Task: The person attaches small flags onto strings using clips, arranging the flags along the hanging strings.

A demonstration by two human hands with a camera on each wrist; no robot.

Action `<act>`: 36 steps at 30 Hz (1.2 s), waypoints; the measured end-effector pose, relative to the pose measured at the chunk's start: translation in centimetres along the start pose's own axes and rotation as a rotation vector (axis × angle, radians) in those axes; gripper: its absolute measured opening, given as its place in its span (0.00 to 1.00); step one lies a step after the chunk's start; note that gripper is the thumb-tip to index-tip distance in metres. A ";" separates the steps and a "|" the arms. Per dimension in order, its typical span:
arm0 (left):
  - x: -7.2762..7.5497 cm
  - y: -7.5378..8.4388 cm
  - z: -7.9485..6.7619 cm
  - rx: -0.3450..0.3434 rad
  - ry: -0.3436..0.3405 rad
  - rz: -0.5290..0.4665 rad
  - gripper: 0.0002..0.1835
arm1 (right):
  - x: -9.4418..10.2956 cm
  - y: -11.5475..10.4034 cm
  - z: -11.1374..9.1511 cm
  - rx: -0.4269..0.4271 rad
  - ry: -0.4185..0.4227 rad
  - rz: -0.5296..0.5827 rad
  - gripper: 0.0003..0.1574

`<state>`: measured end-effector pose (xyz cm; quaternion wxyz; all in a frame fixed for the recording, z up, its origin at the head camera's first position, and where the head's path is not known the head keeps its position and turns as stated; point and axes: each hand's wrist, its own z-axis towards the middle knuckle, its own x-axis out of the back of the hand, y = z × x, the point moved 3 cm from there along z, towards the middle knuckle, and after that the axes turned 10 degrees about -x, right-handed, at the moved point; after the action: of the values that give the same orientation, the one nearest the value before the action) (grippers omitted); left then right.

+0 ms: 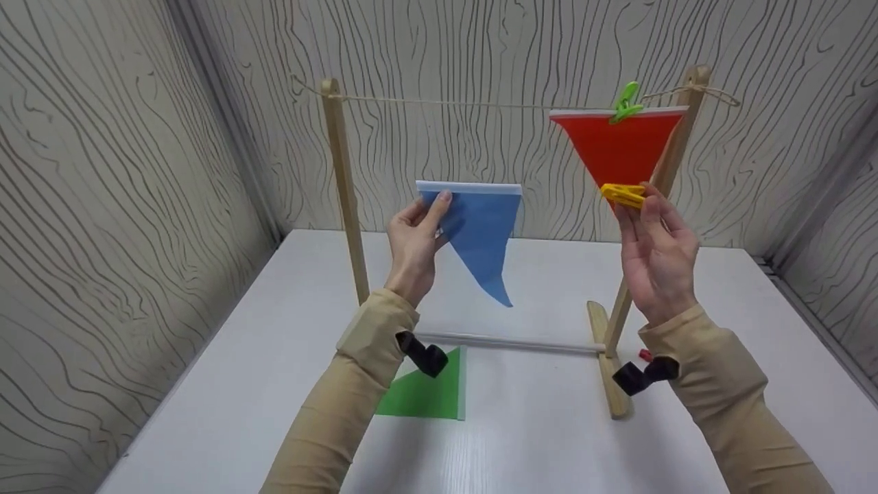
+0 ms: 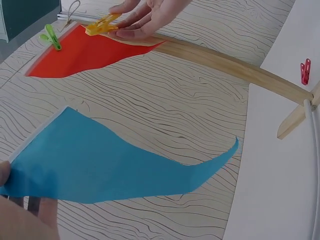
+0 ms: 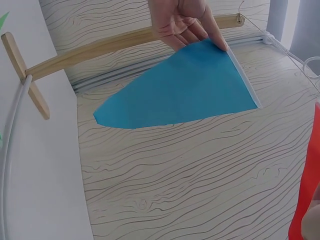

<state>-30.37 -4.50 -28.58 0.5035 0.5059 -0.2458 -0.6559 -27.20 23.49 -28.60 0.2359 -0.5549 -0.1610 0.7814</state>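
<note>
Between thumb and fingers, my left hand (image 1: 415,240) pinches a blue pennant (image 1: 483,230) near the left end of its white top edge. The pennant hangs in the air below the string (image 1: 446,103), its tip curling to one side. My right hand (image 1: 658,254) pinches a yellow clothespin (image 1: 623,195), which overlaps the lower part of a red pennant (image 1: 624,147) in the head view. A green clothespin (image 1: 625,104) fastens that red pennant to the string's right part. In the right wrist view only a bit of the right hand (image 3: 311,222) shows.
Two wooden posts (image 1: 345,199) carry the string, joined low down by a white rod (image 1: 507,341). A green pennant (image 1: 429,391) lies on the white table (image 1: 535,439), partly behind the left sleeve. A red clothespin (image 2: 305,71) lies near the right post's foot (image 1: 609,363).
</note>
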 end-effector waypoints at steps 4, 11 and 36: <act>-0.1 0.3 0.4 -0.003 -0.010 0.004 0.17 | -0.7 0.1 0.7 -0.007 -0.003 0.014 0.24; -0.6 1.0 0.9 -0.011 -0.015 0.005 0.18 | -2.3 0.4 1.9 -0.002 -0.026 -0.041 0.26; -2.5 2.7 2.5 -0.104 -0.012 0.043 0.17 | -8.9 1.4 4.8 0.202 0.005 -0.480 0.20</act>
<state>-31.53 -3.74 -24.39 0.5417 0.4697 -0.2251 -0.6598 -29.59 17.53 -20.71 0.4692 -0.4761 -0.2085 0.7139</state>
